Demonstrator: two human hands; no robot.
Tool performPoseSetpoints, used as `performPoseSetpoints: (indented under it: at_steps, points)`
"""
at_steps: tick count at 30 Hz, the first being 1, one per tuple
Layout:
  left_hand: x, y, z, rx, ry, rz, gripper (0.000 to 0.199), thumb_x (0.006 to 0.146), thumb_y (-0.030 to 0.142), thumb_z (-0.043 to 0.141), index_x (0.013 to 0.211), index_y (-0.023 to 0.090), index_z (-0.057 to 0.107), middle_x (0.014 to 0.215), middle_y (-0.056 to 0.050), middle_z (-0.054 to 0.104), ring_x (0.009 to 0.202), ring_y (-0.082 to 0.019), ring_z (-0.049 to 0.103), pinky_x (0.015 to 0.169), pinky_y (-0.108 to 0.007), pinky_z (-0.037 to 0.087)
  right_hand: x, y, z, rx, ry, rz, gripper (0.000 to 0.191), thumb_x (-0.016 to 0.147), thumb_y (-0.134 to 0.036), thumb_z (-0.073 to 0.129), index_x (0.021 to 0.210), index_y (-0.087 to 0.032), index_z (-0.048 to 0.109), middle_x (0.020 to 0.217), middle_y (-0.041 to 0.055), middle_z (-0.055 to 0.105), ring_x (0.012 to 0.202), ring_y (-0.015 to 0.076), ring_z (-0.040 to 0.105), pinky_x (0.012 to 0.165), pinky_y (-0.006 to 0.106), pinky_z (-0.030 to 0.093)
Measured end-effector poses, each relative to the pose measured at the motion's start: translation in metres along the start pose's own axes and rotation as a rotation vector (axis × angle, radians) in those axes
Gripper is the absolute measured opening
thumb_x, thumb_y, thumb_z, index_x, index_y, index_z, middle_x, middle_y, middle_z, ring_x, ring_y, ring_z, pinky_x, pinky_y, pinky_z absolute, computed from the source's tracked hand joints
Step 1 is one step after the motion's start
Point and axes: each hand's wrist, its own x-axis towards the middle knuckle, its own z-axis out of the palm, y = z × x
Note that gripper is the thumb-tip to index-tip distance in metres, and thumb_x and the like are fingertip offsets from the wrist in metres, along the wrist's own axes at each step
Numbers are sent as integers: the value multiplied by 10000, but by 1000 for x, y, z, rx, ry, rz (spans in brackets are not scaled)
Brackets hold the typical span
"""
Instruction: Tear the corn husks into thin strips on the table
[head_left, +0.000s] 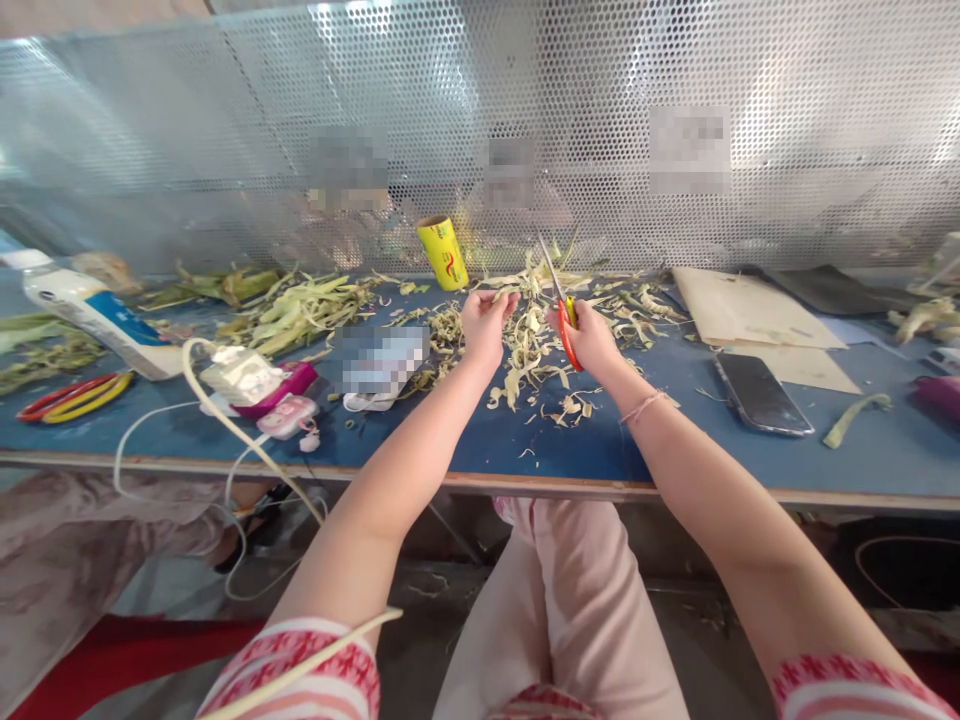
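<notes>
Red and yellow scissors [568, 335] are in my right hand [592, 340], their blades pointing up and away over the blue table [450, 430]. My left hand [486, 325] is closed, with its fingertips pinched on a small pale green plant piece [501, 297]. Between and around both hands lie scattered curled, dry plant scraps [525, 350]. Just behind my left hand a yellow tube [443, 253] stands tilted.
At left are a plant heap [307, 312], a white bottle [105, 315], other scissors [75, 398], a charger with cables [244, 375] and a partly blurred device [386, 360]. At right lie a phone [761, 394] and cardboard [750, 310]. A perforated metal panel [585, 130] stands behind.
</notes>
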Motion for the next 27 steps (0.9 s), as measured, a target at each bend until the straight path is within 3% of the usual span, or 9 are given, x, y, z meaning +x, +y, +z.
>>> performPoseSetpoints:
  at_steps: [6,9,12,15,19,23,27]
  points:
    - [-9,-3,2,76,-224,57,167,711,101,735,704,172,583,947,-47,712,888,-119,678,914,-287,497,5,6,16,575,-42,161,345,801,-525,579,800,-235,392,832,19,607,773,160,614,665,305,511]
    - [-13,-7,2,157,-359,73,154,705,95,729,694,177,599,923,-44,714,924,-144,673,919,-310,494,6,4,16,855,-65,207,329,803,-474,604,784,-236,377,820,3,613,757,137,633,687,289,529]
    - [-17,-9,2,182,-427,-3,144,708,59,700,712,177,618,887,-49,710,888,-160,675,874,-320,508,7,4,12,1020,-32,263,354,754,-380,694,757,-235,371,725,-32,593,704,124,633,676,272,525]
    - [-20,-8,3,166,-440,-116,138,726,45,655,764,172,615,908,-52,706,833,-155,677,827,-323,523,8,5,9,1108,6,311,404,685,-308,769,736,-230,376,642,-68,541,646,107,614,647,248,508]
    - [-21,-6,4,226,-457,-142,125,740,112,667,818,167,587,909,-24,698,796,-125,666,790,-303,542,10,7,11,1156,33,300,459,611,-290,818,718,-229,376,581,-93,482,582,90,566,616,240,490]
    - [-21,-9,4,288,-423,-173,217,698,131,726,863,166,591,817,4,667,729,-107,652,746,-284,554,11,8,15,1128,58,257,479,559,-300,831,727,-231,388,588,-99,484,557,87,528,589,251,477]
    - [-20,-11,4,269,-400,-243,172,725,156,724,840,152,597,741,2,651,673,-115,658,686,-278,557,10,8,15,1054,34,193,490,553,-351,823,759,-231,395,645,-86,523,608,101,550,608,266,473]
